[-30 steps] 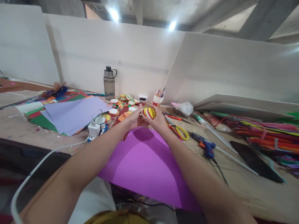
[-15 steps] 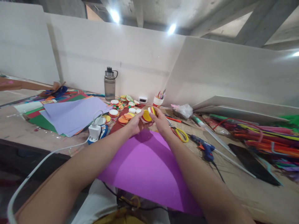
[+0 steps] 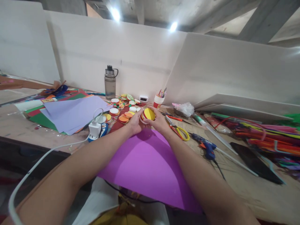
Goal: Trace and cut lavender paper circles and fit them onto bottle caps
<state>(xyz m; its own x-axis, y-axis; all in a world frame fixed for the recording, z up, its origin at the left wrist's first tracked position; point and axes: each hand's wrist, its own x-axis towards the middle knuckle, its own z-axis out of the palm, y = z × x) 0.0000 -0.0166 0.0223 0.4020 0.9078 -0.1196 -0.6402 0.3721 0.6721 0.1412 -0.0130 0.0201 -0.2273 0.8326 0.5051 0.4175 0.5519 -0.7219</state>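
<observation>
Between my two hands, above the far edge of a purple sheet point(image 3: 150, 168), is a stack of round craft discs point(image 3: 149, 114) with a yellow face and red and white edges. My left hand point(image 3: 136, 122) grips the stack from the left, and my right hand point(image 3: 159, 120) wraps its right side with the thumb across the front. Fingertips behind the discs are hidden. Just left of my hands lie orange discs point(image 3: 124, 118) and white-topped discs point(image 3: 114, 112) on dark red paper.
On the right lie yellow-handled scissors point(image 3: 182, 133), a blue glue gun point(image 3: 208, 149) and bundles of coloured strips point(image 3: 269, 137). A water bottle point(image 3: 110, 84), a pencil cup point(image 3: 158, 101) and lilac sheets point(image 3: 75, 112) stand or lie farther back. A white charger point(image 3: 94, 130) trails its cable at left.
The separate disc in my right hand has come against the yellow disc in my left. Both hands now close around them as one stack.
</observation>
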